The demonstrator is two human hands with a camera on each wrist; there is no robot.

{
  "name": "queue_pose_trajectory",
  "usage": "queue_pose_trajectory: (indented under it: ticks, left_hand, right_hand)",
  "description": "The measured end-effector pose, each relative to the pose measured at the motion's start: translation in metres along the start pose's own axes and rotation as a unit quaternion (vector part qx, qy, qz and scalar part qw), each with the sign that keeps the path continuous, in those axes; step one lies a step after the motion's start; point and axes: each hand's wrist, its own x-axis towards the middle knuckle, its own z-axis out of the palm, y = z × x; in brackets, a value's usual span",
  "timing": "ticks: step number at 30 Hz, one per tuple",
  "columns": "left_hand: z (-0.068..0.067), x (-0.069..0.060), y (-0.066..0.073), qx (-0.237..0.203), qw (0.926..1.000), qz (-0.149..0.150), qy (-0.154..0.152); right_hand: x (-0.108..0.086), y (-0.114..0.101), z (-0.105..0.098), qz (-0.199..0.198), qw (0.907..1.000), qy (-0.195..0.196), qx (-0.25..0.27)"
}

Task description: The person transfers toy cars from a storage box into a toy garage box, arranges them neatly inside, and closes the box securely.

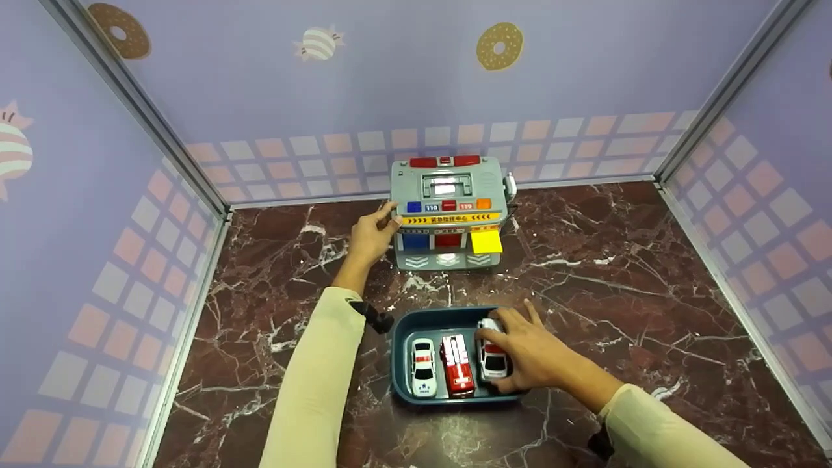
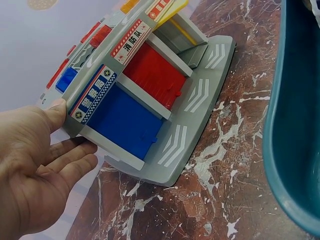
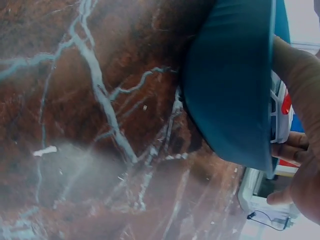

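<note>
My left hand (image 1: pixel 370 237) steadies the left side of a grey toy garage (image 1: pixel 447 260), its thumb on the front corner. In the left wrist view the garage's blue door (image 2: pixel 125 120) and red door (image 2: pixel 155 75) are down, and its yellow door (image 1: pixel 486 241) is raised. My right hand (image 1: pixel 530 348) reaches into a dark teal tray (image 1: pixel 398 364) and grips a white toy car with a red roof (image 1: pixel 494 364) from above. Beside it in the tray lie a red toy fire truck (image 1: pixel 457 364) and a white toy police car (image 1: pixel 424 370).
A dark red marbled tabletop (image 1: pixel 617 273) carries the garage and the tray. Purple walls (image 1: pixel 403 84) with printed sweets and squares enclose it at the back and both sides. A small grey piece (image 1: pixel 510 186) sticks out from the garage's right side.
</note>
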Motion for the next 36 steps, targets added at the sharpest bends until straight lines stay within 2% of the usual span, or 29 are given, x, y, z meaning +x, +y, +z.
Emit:
queue_pose_trajectory:
  ticks: [9,16,21,26,31,36]
  left_hand:
    - [-0.001,0.0,0.0,-0.001,1.0,0.0,-0.004]
    - [-0.001,0.0,0.001,-0.001,1.0,0.0,0.0]
    - [-0.001,-0.001,0.001,0.003,1.0,-0.001,-0.001]
    - [-0.001,-0.002,0.001,0.007,1.0,0.001,0.002]
    - [-0.001,-0.003,0.001,-0.007,0.9999,0.01,0.001]
    - [-0.001,-0.003,0.002,-0.014,0.9998,0.013,0.004]
  right_hand:
    - [0.001,0.007,-0.017,-0.008,0.9994,0.027,0.022]
    - [0.003,0.013,-0.032,0.014,0.9985,0.032,0.041]
    - [0.006,0.02,-0.041,0.024,0.9986,0.039,0.027]
    - [0.009,0.028,-0.048,0.022,0.9983,0.049,0.021]
    - [0.012,0.038,-0.053,0.017,0.9971,0.066,0.032]
    - [0.012,0.049,-0.053,0.037,0.9957,0.072,0.045]
